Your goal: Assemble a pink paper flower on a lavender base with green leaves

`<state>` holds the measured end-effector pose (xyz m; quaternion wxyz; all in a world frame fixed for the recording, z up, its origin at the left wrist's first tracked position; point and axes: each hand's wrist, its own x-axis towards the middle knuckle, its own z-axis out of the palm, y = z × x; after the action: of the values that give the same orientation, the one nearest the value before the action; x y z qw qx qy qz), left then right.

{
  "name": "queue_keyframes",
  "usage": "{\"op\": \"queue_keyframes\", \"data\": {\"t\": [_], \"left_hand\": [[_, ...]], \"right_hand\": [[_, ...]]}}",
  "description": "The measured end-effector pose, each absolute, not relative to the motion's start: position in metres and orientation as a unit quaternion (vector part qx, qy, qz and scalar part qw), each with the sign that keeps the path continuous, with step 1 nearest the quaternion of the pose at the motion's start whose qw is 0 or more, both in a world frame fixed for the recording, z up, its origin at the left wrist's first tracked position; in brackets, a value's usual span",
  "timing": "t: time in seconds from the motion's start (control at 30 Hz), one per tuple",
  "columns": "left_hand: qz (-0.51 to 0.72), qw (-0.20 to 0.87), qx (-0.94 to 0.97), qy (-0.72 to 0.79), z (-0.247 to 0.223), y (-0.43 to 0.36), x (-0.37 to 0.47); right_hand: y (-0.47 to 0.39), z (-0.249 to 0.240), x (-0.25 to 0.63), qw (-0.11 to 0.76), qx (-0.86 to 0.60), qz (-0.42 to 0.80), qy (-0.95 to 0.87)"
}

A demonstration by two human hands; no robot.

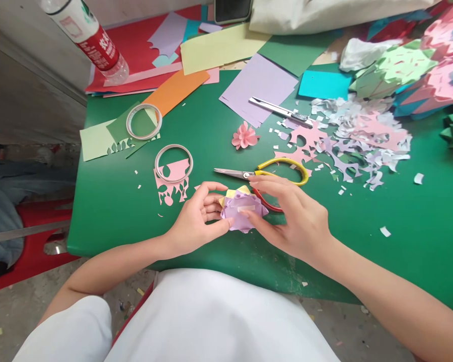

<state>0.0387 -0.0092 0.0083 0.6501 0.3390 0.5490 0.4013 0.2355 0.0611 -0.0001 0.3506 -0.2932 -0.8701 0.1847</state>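
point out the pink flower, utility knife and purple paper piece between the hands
Pink flower (245, 136), head view, on its middle petals
Utility knife (277, 109), head view, on its metal body
Purple paper piece (243, 223), head view, low on its flat face

- One left hand (196, 221) and one right hand (302, 213), two in all
- One purple paper flower (245, 220) and one pink paper flower (245, 136)
- Two rolls of tape (144, 137) (173, 180)
- One pair of scissors (246, 175)
- One craft knife (281, 111)
- One plastic bottle (94, 45)
- One orange sheet (177, 93)
- One turquoise card (324, 84)
- One table (400, 261)
- At least three large paper decorations (405, 65)
- Several purple sheets (258, 88), stacked too closely to count
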Motion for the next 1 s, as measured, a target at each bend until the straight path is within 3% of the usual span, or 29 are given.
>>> {"op": "queue_keyframes", "data": {"t": [0.27,0.43,0.6,1.0], "left_hand": [[0.413,0.557,0.41,0.592,0.009,-0.013,0.042],[0.432,0.502,0.464,0.588,0.008,-0.015,0.043],[0.439,0.463,0.507,0.58,0.005,-0.016,0.043],[0.431,0.495,0.479,0.582,0.006,-0.015,0.043]], "right_hand": [[0.051,-0.003,0.229,0.382,-0.281,0.077,-0.877],[0.048,-0.002,0.229,0.344,-0.284,0.011,-0.895],[0.047,0.0,0.227,0.327,-0.287,0.015,-0.9],[0.048,-0.002,0.227,0.32,-0.274,0.057,-0.905]]}}
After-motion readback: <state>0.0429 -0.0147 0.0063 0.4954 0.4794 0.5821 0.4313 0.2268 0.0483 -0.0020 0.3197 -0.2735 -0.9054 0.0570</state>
